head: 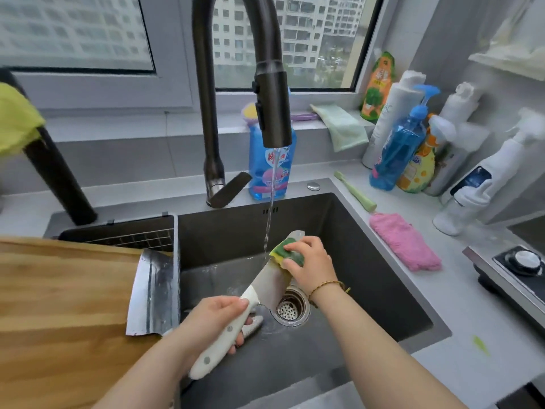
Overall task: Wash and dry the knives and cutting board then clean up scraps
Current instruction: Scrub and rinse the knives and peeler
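Over the dark sink [368, 261], my left hand [206, 323] grips the white handle of a wide-bladed knife [265, 283], blade pointing up and away. My right hand [309, 265] pinches a yellow-green sponge [287, 252] folded over the blade's far end. A thin stream of water falls from the black faucet [271, 107] just left of the sponge. The wooden cutting board [59, 305] lies on the left. A second, cleaver-like blade [153, 293] lies on its right edge, overhanging the sink. Another knife handle [253, 326] shows beneath my left hand.
A drain strainer [290, 308] sits in the sink floor. On the right counter lie a pink cloth [404, 243], a green brush [354, 190], several cleaning bottles [398, 152] and a green scrap [480, 345]. A stove knob [525, 261] is far right. Blue dish soap [259, 160] stands behind the faucet.
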`<state>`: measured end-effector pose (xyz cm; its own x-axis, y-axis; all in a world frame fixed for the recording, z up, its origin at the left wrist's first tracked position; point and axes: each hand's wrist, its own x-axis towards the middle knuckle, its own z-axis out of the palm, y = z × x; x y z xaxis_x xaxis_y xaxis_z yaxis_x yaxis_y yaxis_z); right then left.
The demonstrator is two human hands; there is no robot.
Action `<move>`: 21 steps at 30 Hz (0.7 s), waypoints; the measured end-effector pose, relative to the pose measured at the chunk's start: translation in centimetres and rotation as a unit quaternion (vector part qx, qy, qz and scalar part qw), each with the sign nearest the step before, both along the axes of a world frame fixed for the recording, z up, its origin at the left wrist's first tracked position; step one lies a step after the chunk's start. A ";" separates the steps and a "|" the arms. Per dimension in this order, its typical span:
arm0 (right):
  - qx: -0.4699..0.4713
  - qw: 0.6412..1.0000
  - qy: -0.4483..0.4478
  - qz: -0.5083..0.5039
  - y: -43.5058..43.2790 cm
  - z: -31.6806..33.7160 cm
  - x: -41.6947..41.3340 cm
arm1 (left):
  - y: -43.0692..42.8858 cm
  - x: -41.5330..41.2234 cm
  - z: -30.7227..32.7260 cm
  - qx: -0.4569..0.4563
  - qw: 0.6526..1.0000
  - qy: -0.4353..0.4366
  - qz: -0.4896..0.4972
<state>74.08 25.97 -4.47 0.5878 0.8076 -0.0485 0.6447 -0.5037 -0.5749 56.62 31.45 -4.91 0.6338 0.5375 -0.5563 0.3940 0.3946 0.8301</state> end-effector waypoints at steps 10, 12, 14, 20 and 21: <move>0.037 0.999 0.007 -0.007 2.5 -0.2 0.7 | 1.3 -0.6 0.0 -0.022 0.999 0.004 0.025; 0.028 1.000 0.000 -0.006 2.7 -0.1 0.9 | 1.4 -0.4 0.1 -0.016 0.999 0.002 0.028; 0.007 0.998 -0.015 0.061 2.6 -0.5 -0.2 | 1.6 -0.5 0.1 -0.014 0.999 0.006 0.041; 0.013 0.999 0.015 0.026 3.0 -1.2 0.3 | 1.6 -1.6 -0.4 -0.027 0.999 0.027 0.017; 0.019 1.000 0.016 0.000 3.2 -1.1 0.7 | 1.5 -1.7 -0.4 -0.030 0.999 0.023 0.017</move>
<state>74.74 29.13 -5.53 0.5865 0.8091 -0.0371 0.6257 -0.4817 -0.6136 54.94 32.95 -5.29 0.5881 0.5236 -0.6165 0.4165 0.4574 0.7857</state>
